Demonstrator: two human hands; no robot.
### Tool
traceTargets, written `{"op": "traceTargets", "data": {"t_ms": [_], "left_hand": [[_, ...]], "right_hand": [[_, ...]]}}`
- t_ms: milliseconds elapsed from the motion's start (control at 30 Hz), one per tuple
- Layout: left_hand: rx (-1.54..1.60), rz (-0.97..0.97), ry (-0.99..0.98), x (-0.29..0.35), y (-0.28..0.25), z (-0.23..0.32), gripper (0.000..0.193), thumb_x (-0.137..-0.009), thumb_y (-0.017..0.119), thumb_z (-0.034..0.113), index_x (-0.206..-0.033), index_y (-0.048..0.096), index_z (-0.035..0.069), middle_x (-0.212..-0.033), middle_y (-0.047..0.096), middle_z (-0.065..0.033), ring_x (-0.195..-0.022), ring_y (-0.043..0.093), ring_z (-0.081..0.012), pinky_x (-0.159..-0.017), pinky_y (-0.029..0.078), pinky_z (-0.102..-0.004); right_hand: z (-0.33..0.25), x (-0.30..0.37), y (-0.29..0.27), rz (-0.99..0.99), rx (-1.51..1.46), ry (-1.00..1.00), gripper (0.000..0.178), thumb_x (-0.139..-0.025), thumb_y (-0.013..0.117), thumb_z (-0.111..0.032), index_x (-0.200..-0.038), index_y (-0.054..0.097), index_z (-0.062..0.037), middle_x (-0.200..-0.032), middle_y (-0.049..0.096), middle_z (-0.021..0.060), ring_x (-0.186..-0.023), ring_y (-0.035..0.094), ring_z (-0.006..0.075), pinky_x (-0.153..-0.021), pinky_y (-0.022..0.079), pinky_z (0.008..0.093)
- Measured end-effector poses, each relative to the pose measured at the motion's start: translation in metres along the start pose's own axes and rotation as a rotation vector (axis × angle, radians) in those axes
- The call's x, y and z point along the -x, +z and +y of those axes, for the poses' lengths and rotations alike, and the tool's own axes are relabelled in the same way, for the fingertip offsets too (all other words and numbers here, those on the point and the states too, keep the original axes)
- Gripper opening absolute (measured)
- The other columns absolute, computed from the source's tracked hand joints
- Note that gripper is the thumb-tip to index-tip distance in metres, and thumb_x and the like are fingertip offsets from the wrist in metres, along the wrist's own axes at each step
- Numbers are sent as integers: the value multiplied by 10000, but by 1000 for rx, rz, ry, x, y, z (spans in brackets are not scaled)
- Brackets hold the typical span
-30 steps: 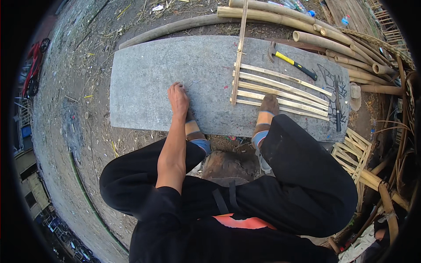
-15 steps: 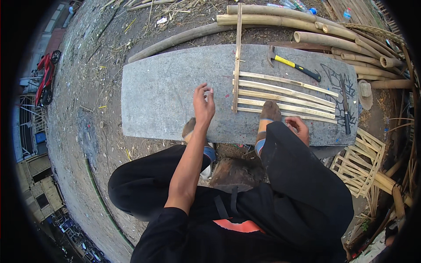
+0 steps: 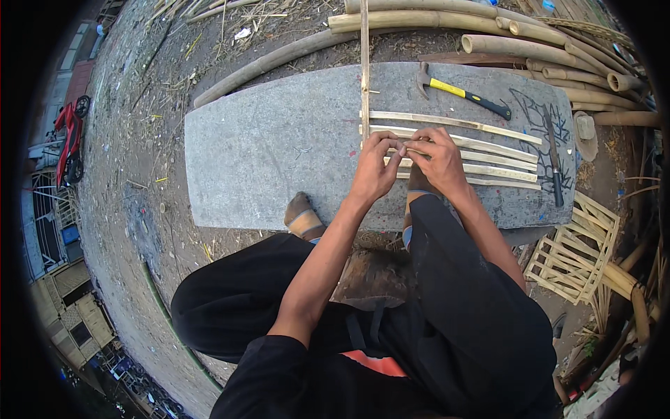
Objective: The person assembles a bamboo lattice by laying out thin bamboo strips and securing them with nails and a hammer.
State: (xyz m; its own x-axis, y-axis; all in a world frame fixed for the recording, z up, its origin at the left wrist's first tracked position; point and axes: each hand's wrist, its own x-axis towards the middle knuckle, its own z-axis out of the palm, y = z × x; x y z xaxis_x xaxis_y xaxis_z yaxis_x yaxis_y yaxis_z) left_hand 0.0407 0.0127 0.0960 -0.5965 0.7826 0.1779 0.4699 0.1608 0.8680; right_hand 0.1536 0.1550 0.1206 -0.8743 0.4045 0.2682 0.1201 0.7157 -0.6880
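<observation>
My left hand (image 3: 377, 166) and my right hand (image 3: 440, 160) meet fingertip to fingertip above several split bamboo slats (image 3: 499, 149). Both are pinched; whatever lies between the fingers is too small or hidden to make out. The slats lie side by side on a grey concrete slab (image 3: 265, 153), their left ends meeting a long upright bamboo strip (image 3: 365, 66). My right foot (image 3: 420, 181) is at the slats, partly covered by my right hand. Beyond the slats lies a claw hammer (image 3: 460, 92) with a yellow and black handle.
A black-handled blade tool (image 3: 555, 164) lies at the slab's right end. Bamboo poles (image 3: 544, 52) are piled at the far right. A slatted bamboo frame (image 3: 576, 248) sits off the near right corner. My left foot (image 3: 303, 215) is at the slab's near edge.
My right hand has come up and left from beside my knee to meet my left hand. My left hand has moved right, over the slats, its fingers now pinched.
</observation>
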Motion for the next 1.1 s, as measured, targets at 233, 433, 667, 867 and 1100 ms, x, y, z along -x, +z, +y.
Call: {"op": "traceTargets", "data": {"t_ms": [233,433,667,867,1100], "left_hand": [[172,-16,-166,4,5,11,187,-915,712,151,-1031,688,6,-1128,638,-152,-1054,641,-265,-874,526,-364],[391,79,-397,15,19,4,169,-905,736,154,-964,740,-5,-1055,677,-110,-1012,641,-191,-879,510,-318],[416,226,-461,9,19,-13,206,-974,665,173,-1050,674,-18,-940,693,-70,-871,631,-124,-783,509,-282],[259,356,-375,-13,-9,-48,227,-982,653,188,-1070,675,-20,-860,698,-56,-813,638,-111,-748,509,-274],[155,372,-397,-39,-15,-96,210,-954,693,195,-1035,713,2,-887,706,-64,-816,651,-131,-735,516,-292]], "right_hand": [[17,10,10,-17,-246,248,117,-776,778,-99,-890,780,-71,-861,719,101,-823,676,251,-772,522,360],[12,20,25,-24,-353,437,112,-798,781,-102,-876,768,-21,-830,717,110,-784,690,203,-713,525,328],[7,29,30,24,-395,442,219,-835,761,-121,-1034,736,-35,-901,721,78,-771,652,147,-707,503,283],[25,63,16,78,-511,611,153,-888,711,-127,-1018,731,-49,-914,715,16,-769,606,74,-701,482,250],[56,71,-12,119,-516,676,153,-909,680,-101,-1037,709,-22,-895,690,-2,-788,583,47,-717,464,237]]}}
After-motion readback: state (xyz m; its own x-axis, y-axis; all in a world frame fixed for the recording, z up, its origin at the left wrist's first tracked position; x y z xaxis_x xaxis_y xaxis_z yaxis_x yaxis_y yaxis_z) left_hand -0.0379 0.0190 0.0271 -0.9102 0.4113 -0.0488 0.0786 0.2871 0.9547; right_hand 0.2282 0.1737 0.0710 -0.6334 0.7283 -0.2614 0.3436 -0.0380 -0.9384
